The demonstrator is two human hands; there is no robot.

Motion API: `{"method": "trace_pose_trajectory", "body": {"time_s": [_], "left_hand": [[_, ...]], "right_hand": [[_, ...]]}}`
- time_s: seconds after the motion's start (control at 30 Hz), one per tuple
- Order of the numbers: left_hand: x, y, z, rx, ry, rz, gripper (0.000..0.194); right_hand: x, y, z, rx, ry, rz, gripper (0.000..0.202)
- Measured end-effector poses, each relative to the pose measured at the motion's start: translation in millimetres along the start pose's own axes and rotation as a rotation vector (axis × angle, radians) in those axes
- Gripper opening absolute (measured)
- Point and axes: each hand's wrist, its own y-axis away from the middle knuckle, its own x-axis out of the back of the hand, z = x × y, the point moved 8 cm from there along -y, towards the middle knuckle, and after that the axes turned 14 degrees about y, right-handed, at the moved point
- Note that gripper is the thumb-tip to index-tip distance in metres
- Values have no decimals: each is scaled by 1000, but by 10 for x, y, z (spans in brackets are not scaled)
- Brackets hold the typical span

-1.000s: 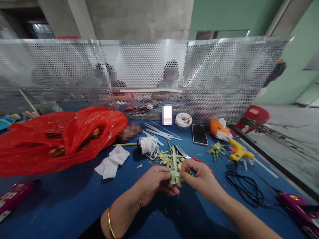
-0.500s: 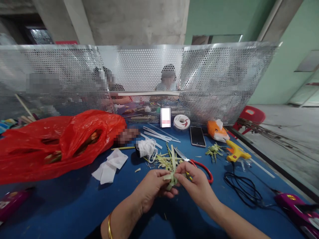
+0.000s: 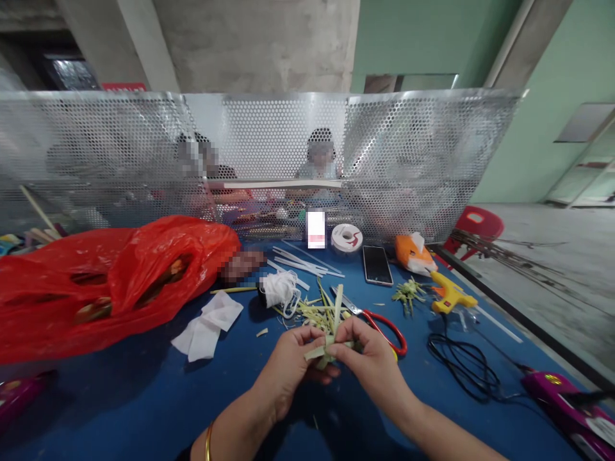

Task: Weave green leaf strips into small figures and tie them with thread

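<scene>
Pale green flat leaf strips (image 3: pixel 338 308) cross one another between my two hands, and one long end points up and away from me. My left hand (image 3: pixel 294 358) pinches the crossing from the left, with its lower fingers curled underneath. From the right, my right hand (image 3: pixel 361 349) grips the same strips between thumb and forefinger. Just beyond my fingers lie green and yellow leaf scraps (image 3: pixel 312 312). Red-handled scissors (image 3: pixel 387 330) rest partly behind my right hand, blades pointing up and left. A spool of white cord (image 3: pixel 279 289) lies beyond my left hand.
A red plastic bag (image 3: pixel 129 282) fills the left side, near a crumpled white tissue (image 3: pixel 207 326). At right are a phone (image 3: pixel 377 265), a yellow glue gun (image 3: pixel 452 292) and its black cable (image 3: pixel 464 368). A perforated metal screen (image 3: pixel 283 137) stands at the back, with people behind it.
The leaf strips have turned slightly in my hands, and the long end now tilts a little to the right. My right fingers have shifted up along the crossing. The view has moved slightly.
</scene>
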Motion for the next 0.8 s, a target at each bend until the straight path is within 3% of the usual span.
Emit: {"method": "trace_pose_trajectory", "body": {"time_s": [0.2,0.4,0.6,0.8], "left_hand": [[-136,48,22,27,95,-94,27],[-156,65,21,16,103,-128,35],[-63,28,35,-37,101,-52,41],[2,28,121,-44,158,10,42]], "right_hand": [[86,-27,65,11,38,114,20],[90,-47,56,19,60,126,22],[56,-47,-14,21,-29,35,19],[186,-80,-157,123,36,-11,20]]}}
